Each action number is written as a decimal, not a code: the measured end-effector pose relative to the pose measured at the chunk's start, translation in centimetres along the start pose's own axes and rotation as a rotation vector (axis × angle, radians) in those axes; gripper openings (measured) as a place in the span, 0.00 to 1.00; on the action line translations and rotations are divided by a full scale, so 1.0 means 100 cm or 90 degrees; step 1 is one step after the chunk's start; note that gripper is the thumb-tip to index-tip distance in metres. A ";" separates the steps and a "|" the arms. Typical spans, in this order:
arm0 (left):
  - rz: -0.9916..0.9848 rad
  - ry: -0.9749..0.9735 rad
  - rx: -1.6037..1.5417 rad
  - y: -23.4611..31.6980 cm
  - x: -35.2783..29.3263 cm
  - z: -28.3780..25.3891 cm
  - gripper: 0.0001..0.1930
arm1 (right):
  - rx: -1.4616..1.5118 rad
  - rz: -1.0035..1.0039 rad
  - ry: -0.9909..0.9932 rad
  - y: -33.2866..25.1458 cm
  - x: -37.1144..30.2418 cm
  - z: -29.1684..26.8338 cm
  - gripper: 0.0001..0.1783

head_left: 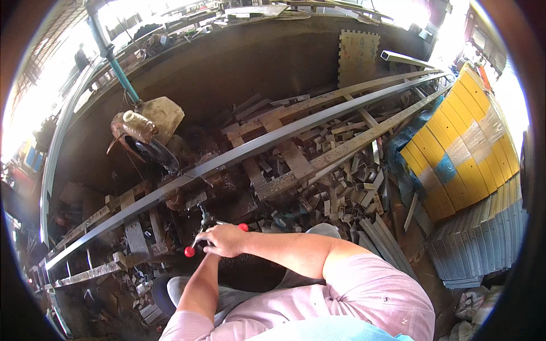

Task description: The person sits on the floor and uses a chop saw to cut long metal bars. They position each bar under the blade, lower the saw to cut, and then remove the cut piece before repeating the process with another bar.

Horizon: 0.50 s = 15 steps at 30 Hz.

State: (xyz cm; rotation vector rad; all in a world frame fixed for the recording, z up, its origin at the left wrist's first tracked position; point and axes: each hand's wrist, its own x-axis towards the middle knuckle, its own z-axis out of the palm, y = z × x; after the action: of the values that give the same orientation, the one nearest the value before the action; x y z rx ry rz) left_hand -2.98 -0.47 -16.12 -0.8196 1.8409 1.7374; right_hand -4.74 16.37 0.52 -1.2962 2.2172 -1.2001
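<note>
My right hand [226, 241] is closed around a vise handle [200, 232]. A red ball knob [189, 251] on the handle shows left of my hand, and a second red knob [243, 227] shows to its right. My left wrist [212, 258] comes up just below the right hand, which covers the left fingers. Beyond the handle, a long bare metal bar [273, 136] runs diagonally across the frame, lying over a support frame [296, 162]. Above the bar stands a cut-off saw [133, 128] with a dark round disc [156, 153], near the bar but apparently not touching it.
Many short metal offcuts [335, 196] lie heaped under the support frame. At the right, yellow slotted panels [458, 145] lean above a stack of grey metal sections [483, 236]. A foam mat [358, 59] leans on the back wall [256, 54]. Loose metal strips [387, 244] lie near my right elbow.
</note>
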 end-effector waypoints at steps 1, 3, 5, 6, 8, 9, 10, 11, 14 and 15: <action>-0.007 -0.032 -0.028 0.001 -0.002 0.007 0.26 | 0.000 0.041 -0.033 -0.015 -0.002 -0.013 0.26; -0.020 -0.088 -0.065 0.001 -0.007 0.017 0.26 | -0.023 0.011 -0.001 -0.014 0.000 -0.013 0.27; -0.022 -0.127 -0.078 0.005 -0.008 0.020 0.26 | -0.064 -0.024 0.044 -0.024 -0.003 -0.029 0.24; -0.019 -0.145 -0.077 0.008 -0.008 0.021 0.26 | -0.038 -0.041 0.079 -0.023 -0.002 -0.036 0.23; -0.011 -0.174 -0.062 0.009 -0.009 0.026 0.26 | -0.009 -0.030 0.137 -0.020 -0.006 -0.051 0.20; 0.002 -0.184 -0.036 0.007 -0.012 0.027 0.26 | -0.030 -0.012 0.170 -0.016 -0.007 -0.057 0.20; 0.016 -0.186 -0.004 0.002 -0.012 0.021 0.26 | -0.052 0.010 0.178 -0.009 -0.005 -0.060 0.21; 0.060 -0.143 0.080 -0.005 -0.014 0.014 0.26 | -0.075 0.033 0.186 -0.002 -0.003 -0.061 0.21; 0.035 0.063 0.246 -0.037 -0.014 -0.040 0.23 | -0.070 0.110 0.174 0.010 0.001 -0.063 0.24; -0.071 0.088 0.150 -0.043 -0.017 -0.056 0.22 | -0.051 0.126 0.172 0.012 -0.001 -0.064 0.25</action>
State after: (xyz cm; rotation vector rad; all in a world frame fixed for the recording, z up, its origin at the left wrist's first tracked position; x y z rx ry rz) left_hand 1.57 -5.91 -17.47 -0.9453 2.0014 1.3951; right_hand -9.34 19.96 3.41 -0.9597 2.5386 -1.2851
